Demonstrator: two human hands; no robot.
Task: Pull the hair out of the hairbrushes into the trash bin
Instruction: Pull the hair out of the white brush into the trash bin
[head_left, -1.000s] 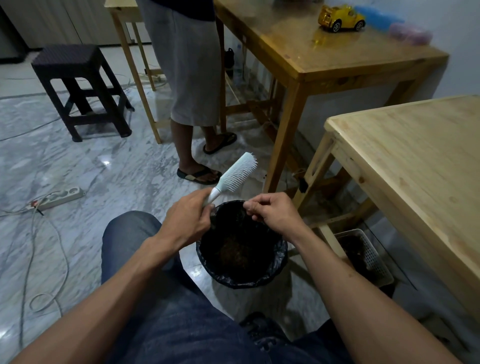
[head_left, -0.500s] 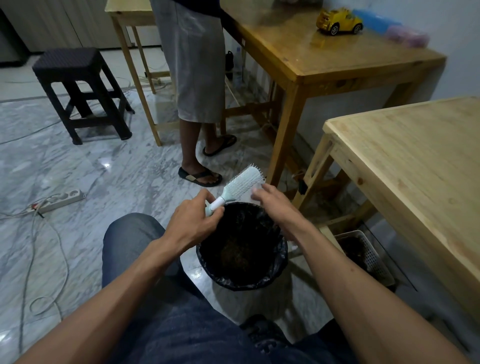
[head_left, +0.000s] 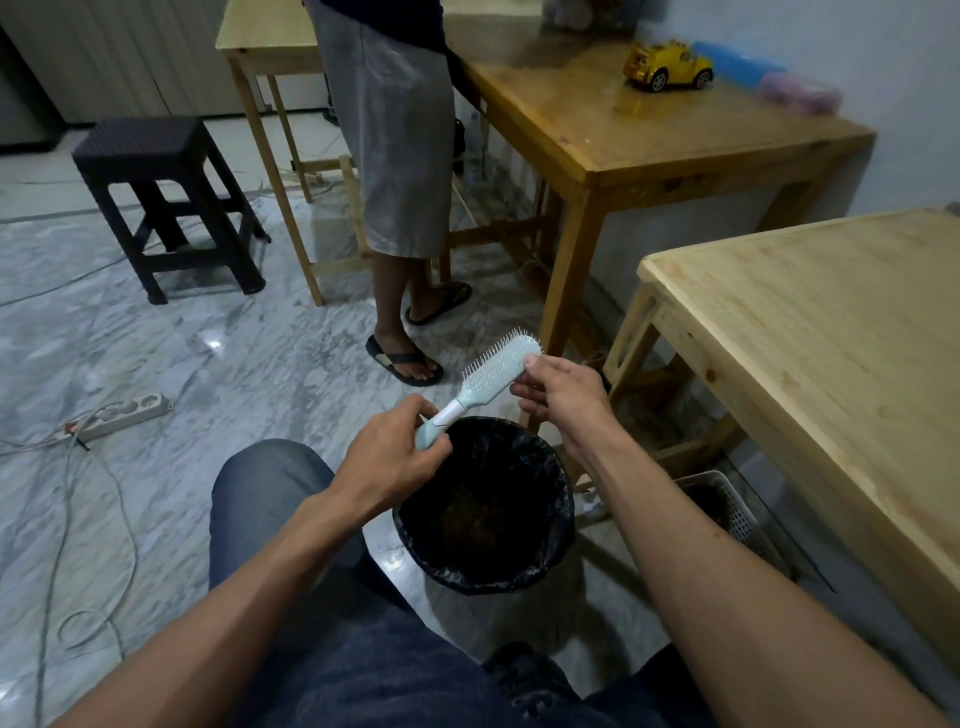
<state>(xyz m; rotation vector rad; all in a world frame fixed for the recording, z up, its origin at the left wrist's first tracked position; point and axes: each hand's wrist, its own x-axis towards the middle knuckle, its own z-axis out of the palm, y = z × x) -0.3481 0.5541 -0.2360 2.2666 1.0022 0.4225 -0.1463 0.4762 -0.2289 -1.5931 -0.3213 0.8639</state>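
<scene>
A pale mint hairbrush with white bristles is held tilted above the trash bin, its head pointing up and to the right. My left hand grips its handle. My right hand touches the brush head with thumb and fingertips at its far end. The bin is lined with a black bag and has brownish hair at the bottom. It stands on the floor between my knees.
A person in grey shorts and sandals stands just beyond the bin. A light wooden table is at the right, a darker table behind. A white basket sits under the right table. A power strip and cables lie at the left, near a black stool.
My right hand rose from the bin's rim to the head of the brush. My left hand tilted the brush slightly and kept hold of the handle.
</scene>
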